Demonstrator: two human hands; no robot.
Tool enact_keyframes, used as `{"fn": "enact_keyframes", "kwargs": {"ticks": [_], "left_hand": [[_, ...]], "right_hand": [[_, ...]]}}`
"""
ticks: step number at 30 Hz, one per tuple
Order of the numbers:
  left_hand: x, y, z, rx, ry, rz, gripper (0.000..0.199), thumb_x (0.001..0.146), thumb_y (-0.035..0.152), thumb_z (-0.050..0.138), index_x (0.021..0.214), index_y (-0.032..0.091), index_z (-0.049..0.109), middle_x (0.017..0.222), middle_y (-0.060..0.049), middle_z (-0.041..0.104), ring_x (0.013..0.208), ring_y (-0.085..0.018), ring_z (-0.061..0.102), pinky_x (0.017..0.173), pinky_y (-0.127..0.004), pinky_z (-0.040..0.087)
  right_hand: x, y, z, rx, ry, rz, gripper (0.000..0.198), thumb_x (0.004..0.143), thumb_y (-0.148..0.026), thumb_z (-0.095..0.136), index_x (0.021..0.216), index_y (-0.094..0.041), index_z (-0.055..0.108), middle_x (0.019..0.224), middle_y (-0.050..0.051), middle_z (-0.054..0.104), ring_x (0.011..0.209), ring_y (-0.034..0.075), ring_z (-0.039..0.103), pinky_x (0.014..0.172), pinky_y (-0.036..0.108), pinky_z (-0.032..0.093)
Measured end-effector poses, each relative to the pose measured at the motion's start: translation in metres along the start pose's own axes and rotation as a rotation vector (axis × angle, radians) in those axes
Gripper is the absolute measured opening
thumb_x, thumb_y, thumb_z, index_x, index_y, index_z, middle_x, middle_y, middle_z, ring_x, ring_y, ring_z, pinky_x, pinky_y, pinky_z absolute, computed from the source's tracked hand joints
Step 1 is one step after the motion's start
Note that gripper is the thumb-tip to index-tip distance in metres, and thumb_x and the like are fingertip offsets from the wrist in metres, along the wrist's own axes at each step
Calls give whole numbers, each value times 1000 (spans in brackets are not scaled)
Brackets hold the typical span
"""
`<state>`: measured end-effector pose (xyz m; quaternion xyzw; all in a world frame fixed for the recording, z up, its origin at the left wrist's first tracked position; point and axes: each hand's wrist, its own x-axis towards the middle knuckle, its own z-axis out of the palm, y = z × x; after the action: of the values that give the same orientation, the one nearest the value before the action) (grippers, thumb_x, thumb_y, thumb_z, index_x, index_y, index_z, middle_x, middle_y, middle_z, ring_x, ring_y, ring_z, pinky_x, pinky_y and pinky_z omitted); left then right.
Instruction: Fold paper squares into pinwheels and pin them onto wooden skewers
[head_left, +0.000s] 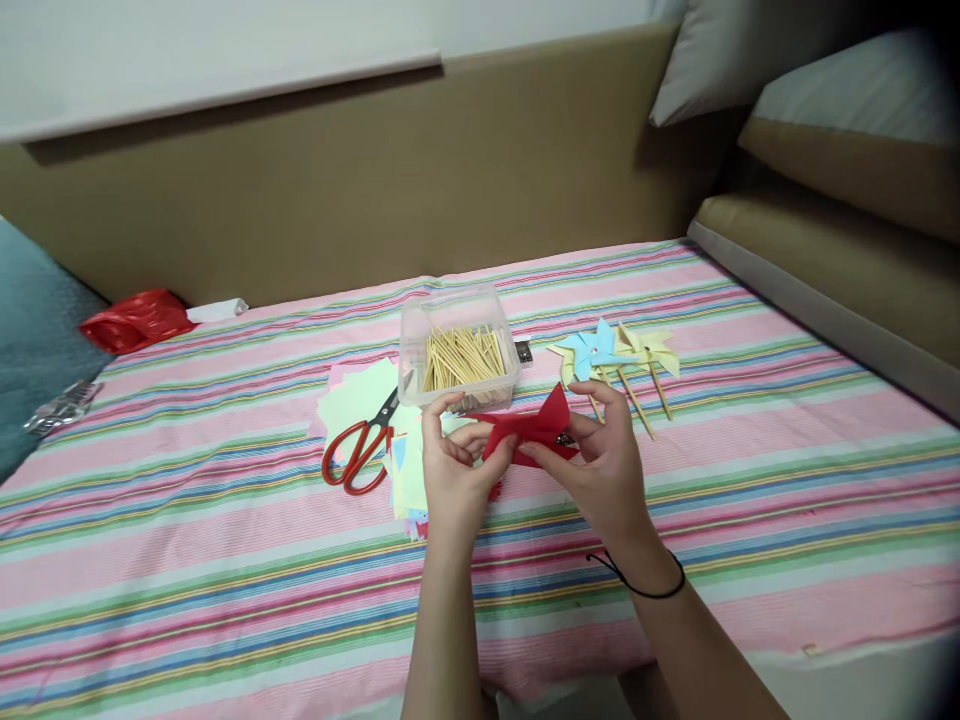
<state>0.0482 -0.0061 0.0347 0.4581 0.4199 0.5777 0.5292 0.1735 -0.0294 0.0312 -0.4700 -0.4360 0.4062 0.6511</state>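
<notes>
Between my two hands is a red paper pinwheel (532, 428), its blades folded in toward the middle. My left hand (459, 460) pinches its left side with thumb and fingers. My right hand (606, 460) grips the right side, and a small shiny dark thing shows by its fingers, too small to name. Just beyond sits a clear plastic box (459, 392) of short wooden sticks (465, 355). Scissors with red handles (360, 455) lie to the left on a stack of coloured paper sheets (409, 480). Finished pinwheels on sticks, one blue (596, 348) and others yellow (651, 350), rest at the right.
A striped cloth (225, 480) covers the surface. A red plastic bag (139, 320), a white roll (217, 310) and a clear packet (64, 405) lie at far left. A brown panel (375, 190) stands behind, with cushions (862, 130) at right.
</notes>
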Motion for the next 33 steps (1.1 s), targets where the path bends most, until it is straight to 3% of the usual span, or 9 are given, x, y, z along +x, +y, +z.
{"fn": "enact_keyframes", "kwargs": {"ticks": [26, 33], "left_hand": [[1, -2, -1, 8, -17, 6, 63, 64, 18, 76, 114, 25, 39, 68, 4, 67, 64, -13, 67, 61, -21, 51], [0, -1, -1, 13, -35, 8, 61, 64, 14, 72, 114, 24, 39, 68, 4, 68, 64, -13, 67, 64, -23, 52]], "right_hand": [[0, -3, -2, -79, 7, 38, 53, 66, -27, 77, 109, -29, 46, 73, -3, 71, 69, 22, 71, 59, 35, 60], [0, -1, -4, -95, 24, 13, 48, 67, -29, 77, 109, -29, 53, 75, -1, 72, 78, 24, 71, 64, 37, 59]]}}
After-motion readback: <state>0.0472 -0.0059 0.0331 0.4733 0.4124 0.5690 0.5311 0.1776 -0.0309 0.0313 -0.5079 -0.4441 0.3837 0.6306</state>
